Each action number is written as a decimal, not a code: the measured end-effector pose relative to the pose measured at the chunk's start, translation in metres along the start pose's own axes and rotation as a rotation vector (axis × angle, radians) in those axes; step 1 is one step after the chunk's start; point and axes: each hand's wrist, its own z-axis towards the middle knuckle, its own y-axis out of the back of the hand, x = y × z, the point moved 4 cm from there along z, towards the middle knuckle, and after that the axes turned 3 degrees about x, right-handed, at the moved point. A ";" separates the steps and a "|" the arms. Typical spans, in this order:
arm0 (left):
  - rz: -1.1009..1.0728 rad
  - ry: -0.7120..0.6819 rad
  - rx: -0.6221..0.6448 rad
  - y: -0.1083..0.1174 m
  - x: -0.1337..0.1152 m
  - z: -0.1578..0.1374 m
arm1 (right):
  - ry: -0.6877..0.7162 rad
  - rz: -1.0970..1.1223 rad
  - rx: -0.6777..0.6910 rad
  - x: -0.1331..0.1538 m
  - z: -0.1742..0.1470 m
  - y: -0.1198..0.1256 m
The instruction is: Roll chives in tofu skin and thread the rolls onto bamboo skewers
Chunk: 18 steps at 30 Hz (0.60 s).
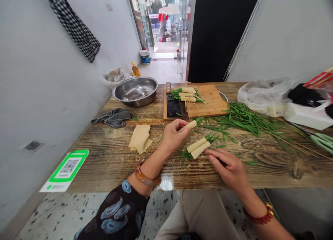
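Observation:
My left hand (173,135) is closed around a pale beancurd-sheet roll (189,126) with green chives poking from its end, held just above the table. In front of it, two more rolls (199,147) lie side by side, chives sticking out at both ends. At the edge of the nearer roll, the fingers of my right hand (229,165) are pinched on what looks like a thin skewer; most of it is hidden by the rolls and fingers. A stack of beancurd sheets (139,138) rests left of my left hand.
Finished skewered rolls (187,94) lie on a cutting board (212,99), beside a cleaver (177,107). Loose chives (244,118) spread to the right. A steel basin (136,90), grey cloth (113,117), plastic bag (265,94) and scissors (322,141) are on the wooden table (104,156).

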 end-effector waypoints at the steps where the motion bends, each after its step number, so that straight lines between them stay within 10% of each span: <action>1: 0.002 0.003 -0.004 0.000 0.000 0.000 | -0.001 0.010 0.002 0.000 0.000 0.000; 18: 0.006 0.026 0.013 -0.002 -0.001 -0.003 | -0.049 0.011 0.012 -0.004 0.003 0.001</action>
